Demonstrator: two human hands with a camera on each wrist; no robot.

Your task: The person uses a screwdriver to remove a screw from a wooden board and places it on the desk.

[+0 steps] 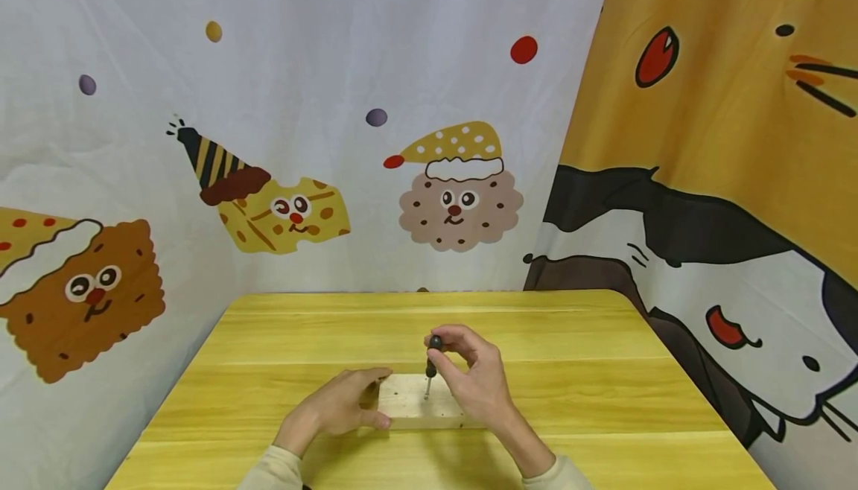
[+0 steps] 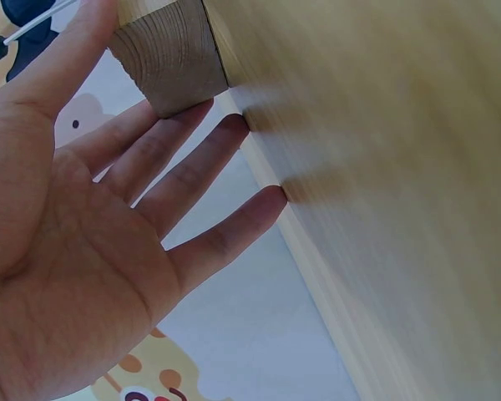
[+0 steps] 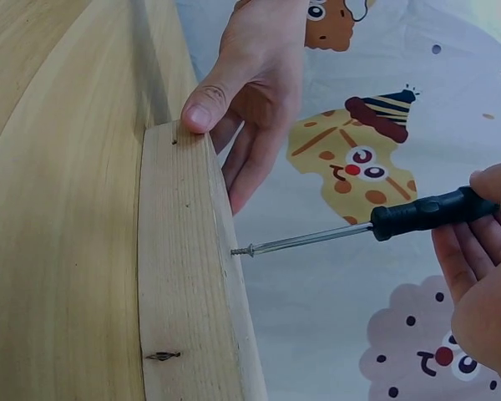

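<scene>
A pale wooden block lies on the table, its grained end showing in the left wrist view. My left hand holds its left end, thumb at the near corner and fingers at the far side; two of the fingers extend apart from the block onto the tabletop. With my right hand I grip the black handle of a screwdriver between thumb and fingers. Its metal shaft points down to the head of a small screw, which stands up from the block's top face with part of its thread showing.
The yellow wood-grain table extends around the block. Behind it hangs a white cloth printed with cartoon food, and an orange printed cloth hangs on the right. Small dark marks dot the block.
</scene>
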